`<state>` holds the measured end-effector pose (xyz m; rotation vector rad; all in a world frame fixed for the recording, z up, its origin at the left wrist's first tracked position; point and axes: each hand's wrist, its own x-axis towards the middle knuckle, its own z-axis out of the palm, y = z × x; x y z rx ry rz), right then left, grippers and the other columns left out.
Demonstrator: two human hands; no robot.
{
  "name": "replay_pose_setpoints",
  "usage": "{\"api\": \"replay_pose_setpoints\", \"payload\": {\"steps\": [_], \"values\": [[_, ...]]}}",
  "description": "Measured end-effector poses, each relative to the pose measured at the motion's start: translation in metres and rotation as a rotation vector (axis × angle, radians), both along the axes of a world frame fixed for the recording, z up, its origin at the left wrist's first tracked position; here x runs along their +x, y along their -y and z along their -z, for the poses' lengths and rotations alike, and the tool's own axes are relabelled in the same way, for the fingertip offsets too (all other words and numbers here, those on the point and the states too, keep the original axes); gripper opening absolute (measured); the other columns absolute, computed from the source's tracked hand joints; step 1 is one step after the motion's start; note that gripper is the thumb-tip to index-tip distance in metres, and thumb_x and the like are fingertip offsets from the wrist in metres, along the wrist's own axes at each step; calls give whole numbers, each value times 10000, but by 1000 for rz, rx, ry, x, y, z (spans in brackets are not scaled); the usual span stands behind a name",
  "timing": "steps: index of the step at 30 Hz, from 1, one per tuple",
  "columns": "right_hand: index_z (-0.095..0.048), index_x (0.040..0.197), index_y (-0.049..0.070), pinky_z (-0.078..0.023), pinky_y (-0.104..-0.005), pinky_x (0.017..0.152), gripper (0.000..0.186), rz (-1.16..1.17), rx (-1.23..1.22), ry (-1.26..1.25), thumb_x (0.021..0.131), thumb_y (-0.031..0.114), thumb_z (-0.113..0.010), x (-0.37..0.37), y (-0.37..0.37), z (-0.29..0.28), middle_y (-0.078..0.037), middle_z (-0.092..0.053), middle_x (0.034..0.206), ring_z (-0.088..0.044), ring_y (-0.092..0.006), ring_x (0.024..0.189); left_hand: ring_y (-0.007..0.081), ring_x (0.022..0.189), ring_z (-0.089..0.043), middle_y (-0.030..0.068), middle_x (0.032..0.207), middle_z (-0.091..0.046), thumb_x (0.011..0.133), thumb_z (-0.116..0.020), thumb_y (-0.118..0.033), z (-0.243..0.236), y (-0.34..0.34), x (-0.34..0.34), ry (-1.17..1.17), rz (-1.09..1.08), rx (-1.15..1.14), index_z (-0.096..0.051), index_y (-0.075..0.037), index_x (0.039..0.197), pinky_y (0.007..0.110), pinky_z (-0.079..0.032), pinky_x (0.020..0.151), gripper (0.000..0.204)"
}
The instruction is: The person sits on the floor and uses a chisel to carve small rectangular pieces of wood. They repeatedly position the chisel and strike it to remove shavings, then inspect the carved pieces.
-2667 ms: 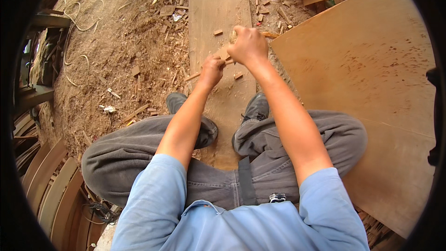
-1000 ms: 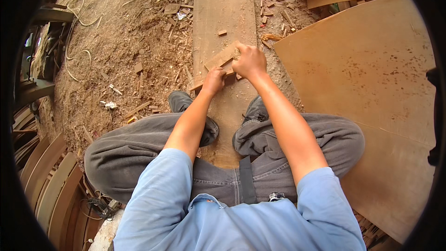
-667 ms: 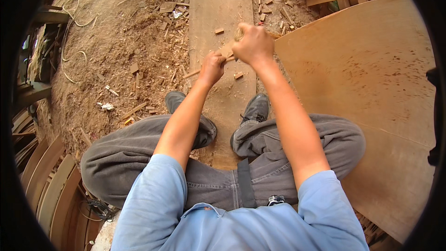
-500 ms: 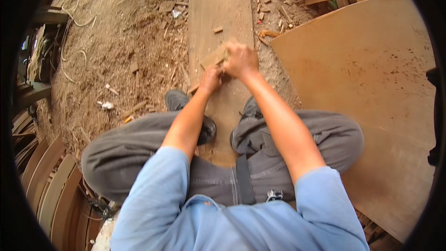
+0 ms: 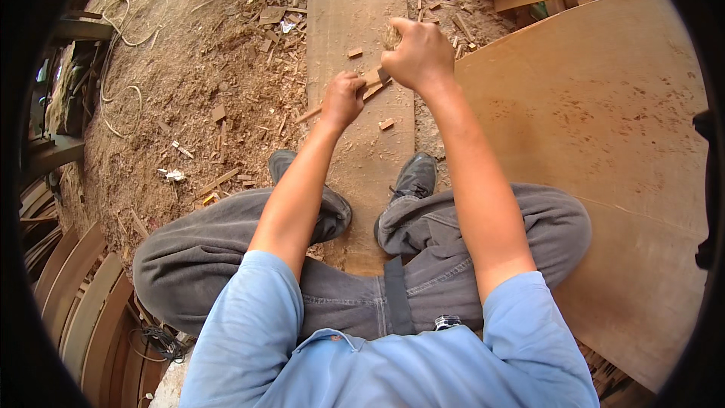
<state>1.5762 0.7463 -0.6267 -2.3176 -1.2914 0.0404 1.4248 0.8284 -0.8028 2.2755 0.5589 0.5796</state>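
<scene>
My left hand (image 5: pixel 343 100) is closed on a thin wooden strip (image 5: pixel 308 115) lying slantwise over a long wooden plank (image 5: pixel 355 0). Just right of its fingertips a short wooden piece (image 5: pixel 374 75) meets a dark edge below my right hand (image 5: pixel 423 57). That hand is closed in a fist around something I cannot make out; only a rough brownish bit (image 5: pixel 391 36) shows past the fingers. Two small wood offcuts rest on the plank: one offcut (image 5: pixel 355 53) beyond my left hand, another offcut (image 5: pixel 387 124) nearer my shoes.
A large smooth wooden sheet (image 5: pixel 596 128) spreads along the right. Sawdust and wood scraps (image 5: pixel 226 91) cover the ground at left, with a pale cord (image 5: pixel 113 26) on it. Curved wooden pieces (image 5: pixel 83 287) stand at lower left. My shoes (image 5: pixel 414 175) flank the plank.
My hands have drawn apart; the right moved up and to the right, the left slightly up. The strip and the nearer offcut now show clearly.
</scene>
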Motion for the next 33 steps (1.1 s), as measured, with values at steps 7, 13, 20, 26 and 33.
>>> {"api": "replay_pose_setpoints", "payload": {"steps": [7,13,20,26,33], "values": [[-729,938,104,-597,-430,733,283,-49,-169,-149,668,109,-643,-41,25,61,-146,-733,924,-724,-354,829,400,878,-606,189,848,-652,736,-604,53,61,48,-46,-153,27,-45,-657,-6,767,471,-500,780,85],[-715,939,68,-595,-427,627,268,-88,-65,-93,684,96,-635,-36,25,67,-144,-723,818,-722,-334,726,390,875,-608,180,838,-641,774,-656,12,62,36,-43,-103,12,-42,-683,-2,794,460,-506,794,36],[-637,747,70,-522,-331,467,103,5,-84,-49,682,58,-558,8,3,7,-136,-674,668,-684,-239,586,359,821,-595,164,784,-623,797,-684,10,3,-4,0,-35,39,6,-690,2,787,452,-486,741,14],[-678,833,66,-586,-438,640,199,17,-87,-83,654,108,-602,-12,1,11,-169,-708,765,-715,-331,708,370,843,-606,159,773,-626,758,-634,50,16,5,-2,-89,30,-10,-665,-10,719,460,-497,743,78],[-685,919,72,-587,-459,712,279,-57,-157,-162,654,129,-619,-48,22,75,-166,-728,874,-722,-348,814,379,907,-628,177,846,-640,749,-678,-12,68,49,-54,-211,8,-80,-700,-8,793,444,-523,823,50]]}}
